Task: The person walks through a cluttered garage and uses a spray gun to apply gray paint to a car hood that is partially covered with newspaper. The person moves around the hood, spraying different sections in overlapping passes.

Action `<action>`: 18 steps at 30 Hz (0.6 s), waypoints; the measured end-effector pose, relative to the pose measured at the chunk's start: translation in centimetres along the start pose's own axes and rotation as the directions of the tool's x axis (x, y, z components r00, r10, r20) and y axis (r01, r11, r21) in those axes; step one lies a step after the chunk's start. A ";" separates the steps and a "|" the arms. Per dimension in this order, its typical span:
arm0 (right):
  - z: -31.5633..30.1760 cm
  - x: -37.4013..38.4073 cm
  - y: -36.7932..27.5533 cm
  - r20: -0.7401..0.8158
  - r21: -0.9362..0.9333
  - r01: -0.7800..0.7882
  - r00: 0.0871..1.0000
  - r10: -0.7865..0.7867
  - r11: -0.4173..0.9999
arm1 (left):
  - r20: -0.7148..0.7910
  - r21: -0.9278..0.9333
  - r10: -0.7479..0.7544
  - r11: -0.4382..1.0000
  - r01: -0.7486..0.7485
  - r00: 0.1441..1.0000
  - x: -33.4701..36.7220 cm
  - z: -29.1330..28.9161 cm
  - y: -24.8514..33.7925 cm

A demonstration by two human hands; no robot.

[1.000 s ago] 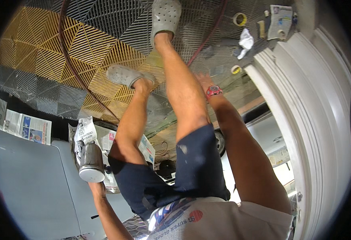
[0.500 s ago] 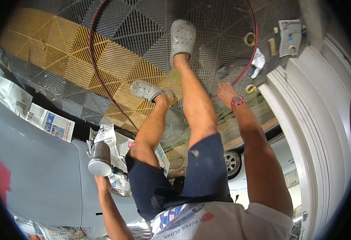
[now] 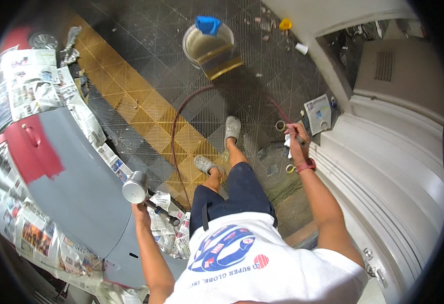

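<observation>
My left hand [image 3: 141, 215] is closed on a spray gun with a silver metal cup [image 3: 135, 186]. Its dark handle and fittings stick out to the right of my fingers, beside the grey door panel. On the other side, my right hand [image 3: 298, 147], with a red watch on the wrist, grips the end of a dark red hose [image 3: 279, 108]. A short dark end piece shows at my fingers. From there the hose loops over the floor tiles and back toward my legs.
At left is a grey-primed car panel [image 3: 90, 192] with a red patch, edged with taped newspaper [image 3: 34, 230]. A pail [image 3: 187, 45] with a blue cloth stands ahead. Tape rolls [image 3: 290, 168] and a newspaper sheet [image 3: 318, 114] lie at right beside white ribbed panels [image 3: 379, 167].
My right hand has come up from the floor with the hose end in its grip. My view has risen and now takes in the pail and more of the car. The spray gun stays in my left hand.
</observation>
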State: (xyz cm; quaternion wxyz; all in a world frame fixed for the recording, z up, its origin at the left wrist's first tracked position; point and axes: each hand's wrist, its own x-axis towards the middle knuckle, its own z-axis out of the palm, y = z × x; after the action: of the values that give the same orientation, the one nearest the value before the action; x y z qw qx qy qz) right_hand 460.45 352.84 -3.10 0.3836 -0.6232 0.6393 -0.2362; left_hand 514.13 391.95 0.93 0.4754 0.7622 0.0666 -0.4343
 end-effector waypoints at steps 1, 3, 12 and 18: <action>-0.1 1.0 -3.0 -0.033 0.126 -0.047 0.998 0.052 0.991 | 0.027 -0.037 -0.009 0.999 0.010 1.000 -1.3 0.2 2.4; -0.5 3.1 -8.2 -0.029 0.074 -0.002 1.000 0.004 0.997 | -0.055 -0.127 0.050 0.990 -0.056 0.997 -3.5 2.6 7.3; 1.9 9.2 -12.9 -0.012 0.095 0.002 1.000 -0.001 0.995 | -0.281 -0.608 0.161 0.733 -0.305 0.946 -4.5 1.0 19.1; 1.7 10.5 -10.7 0.066 -0.160 -0.386 0.914 0.400 0.909 | -0.325 -0.757 0.045 0.587 -0.289 0.944 2.2 1.9 27.6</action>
State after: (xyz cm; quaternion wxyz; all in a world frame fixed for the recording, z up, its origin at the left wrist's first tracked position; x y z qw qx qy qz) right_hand 469.11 341.67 2.11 0.4082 -0.5184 0.7474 -0.0772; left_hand 528.56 374.90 17.40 0.7893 0.5253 0.2446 -0.2031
